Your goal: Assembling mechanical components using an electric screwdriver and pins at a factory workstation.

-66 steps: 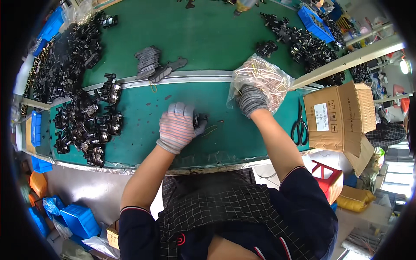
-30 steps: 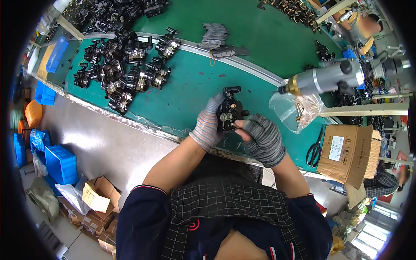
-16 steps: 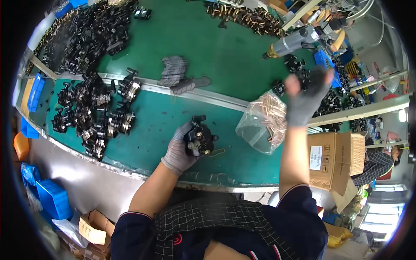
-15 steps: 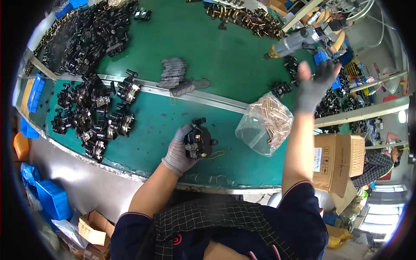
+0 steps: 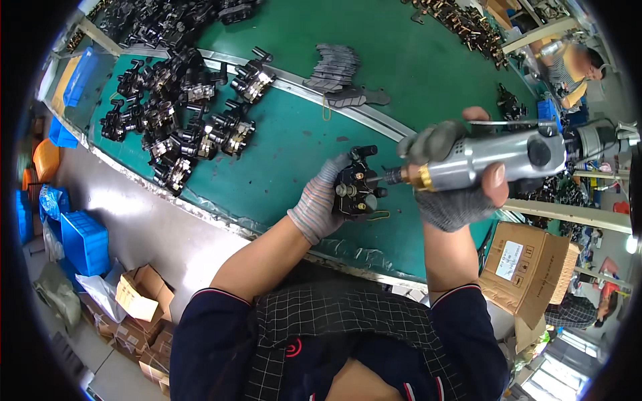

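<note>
Head camera, with clock directions running from the black mechanical part (image 5: pixel 354 194): a person's gloved left hand (image 5: pixel 317 200) is clamping it over the green worktable (image 5: pixel 287 160), holding it from the eight o'clock side. At three o'clock, the gloved right hand (image 5: pixel 457 206) is wrapping around a silver power driver (image 5: pixel 515 157), whose slim bit (image 5: pixel 376 178) is pointing toward nine o'clock, at the part's face; whether the tip is touching cannot be told. A thin yellow loop (image 5: pixel 382 214) is lying just beside the part at five o'clock. Farther out, at twelve, a stack of dark flat plates (image 5: pixel 334 65) is lying by a metal rail (image 5: pixel 378 121). At one o'clock, a heap of small brass-toned pieces (image 5: pixel 468 33) is spreading along the far side. At ten, black-and-silver assemblies (image 5: pixel 197 140) are crowding together on the table. An open cardboard carton (image 5: pixel 538 267) is standing at four o'clock, and a co-worker (image 5: pixel 574 77) is showing well apart at two. Below the table's edge, between eight and nine, a blue plastic crate (image 5: pixel 87 247) is sitting.
</note>
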A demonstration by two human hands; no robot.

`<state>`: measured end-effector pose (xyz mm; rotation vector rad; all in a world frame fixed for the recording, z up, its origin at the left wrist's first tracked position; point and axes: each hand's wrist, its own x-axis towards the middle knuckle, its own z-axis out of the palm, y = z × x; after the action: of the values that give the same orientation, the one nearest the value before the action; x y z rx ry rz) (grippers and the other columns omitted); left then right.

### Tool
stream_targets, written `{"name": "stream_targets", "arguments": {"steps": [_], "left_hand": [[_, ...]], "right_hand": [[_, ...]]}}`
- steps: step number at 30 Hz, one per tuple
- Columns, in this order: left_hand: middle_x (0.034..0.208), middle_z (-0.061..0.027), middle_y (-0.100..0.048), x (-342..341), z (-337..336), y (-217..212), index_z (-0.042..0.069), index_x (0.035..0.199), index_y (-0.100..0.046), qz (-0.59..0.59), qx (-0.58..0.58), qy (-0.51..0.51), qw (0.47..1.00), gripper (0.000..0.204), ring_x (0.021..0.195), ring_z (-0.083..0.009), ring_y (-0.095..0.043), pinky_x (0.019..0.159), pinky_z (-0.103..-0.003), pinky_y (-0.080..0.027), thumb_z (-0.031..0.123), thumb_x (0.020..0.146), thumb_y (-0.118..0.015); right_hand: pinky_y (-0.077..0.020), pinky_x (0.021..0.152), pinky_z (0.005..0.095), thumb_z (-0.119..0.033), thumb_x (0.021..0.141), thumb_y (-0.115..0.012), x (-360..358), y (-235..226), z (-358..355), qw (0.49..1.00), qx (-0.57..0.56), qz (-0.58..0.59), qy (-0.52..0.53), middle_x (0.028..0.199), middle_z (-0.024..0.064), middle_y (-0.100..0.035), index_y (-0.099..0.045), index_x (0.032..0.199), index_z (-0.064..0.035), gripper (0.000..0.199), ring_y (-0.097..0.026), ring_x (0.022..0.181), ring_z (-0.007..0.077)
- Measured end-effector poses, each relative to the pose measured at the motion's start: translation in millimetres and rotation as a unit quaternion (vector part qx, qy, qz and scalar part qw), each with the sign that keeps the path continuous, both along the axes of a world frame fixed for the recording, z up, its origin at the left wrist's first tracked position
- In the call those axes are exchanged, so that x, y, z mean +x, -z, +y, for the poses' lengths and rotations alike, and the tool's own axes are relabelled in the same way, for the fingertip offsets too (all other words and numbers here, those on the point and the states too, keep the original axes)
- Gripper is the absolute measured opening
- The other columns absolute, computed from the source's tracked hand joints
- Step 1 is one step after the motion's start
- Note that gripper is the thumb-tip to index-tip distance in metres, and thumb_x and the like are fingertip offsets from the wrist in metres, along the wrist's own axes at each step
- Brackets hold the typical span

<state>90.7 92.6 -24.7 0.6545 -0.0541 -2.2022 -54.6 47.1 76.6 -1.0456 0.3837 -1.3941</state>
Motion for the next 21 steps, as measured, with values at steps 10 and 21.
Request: {"name": "stream_targets", "arguments": {"steps": [10,21], "left_hand": [[0.107,-0.0068,-0.063,17.5,33.9,-25.1,0.015,0.121,-0.054,0.012,0.006,0.037,0.999,0.061,0.091,-0.0214,-0.063,0.064,-0.037,-0.052,0.059,0.08,-0.06],[0.1,-0.0085,-0.065,-2.8,37.2,-34.6,0.015,0.116,-0.056,0.017,0.02,0.022,0.999,0.056,0.086,-0.0252,-0.066,0.062,-0.042,-0.052,0.058,0.081,-0.059]], "right_hand": [[-0.043,0.059,0.041,-0.049,0.075,-0.065,22.2,3.7,34.0,0.996,-0.061,0.039,-0.043,0.063,0.0066,-0.051,-0.046,0.113,-0.0109,0.057,-0.055,0.056,0.023],[-0.0452,0.056,0.0401,-0.05,0.077,-0.065,7.2,-14.2,51.9,0.998,-0.063,0.001,0.025,0.068,0.0075,-0.056,-0.045,0.121,-0.0099,0.062,-0.055,0.056,0.0227]]}}
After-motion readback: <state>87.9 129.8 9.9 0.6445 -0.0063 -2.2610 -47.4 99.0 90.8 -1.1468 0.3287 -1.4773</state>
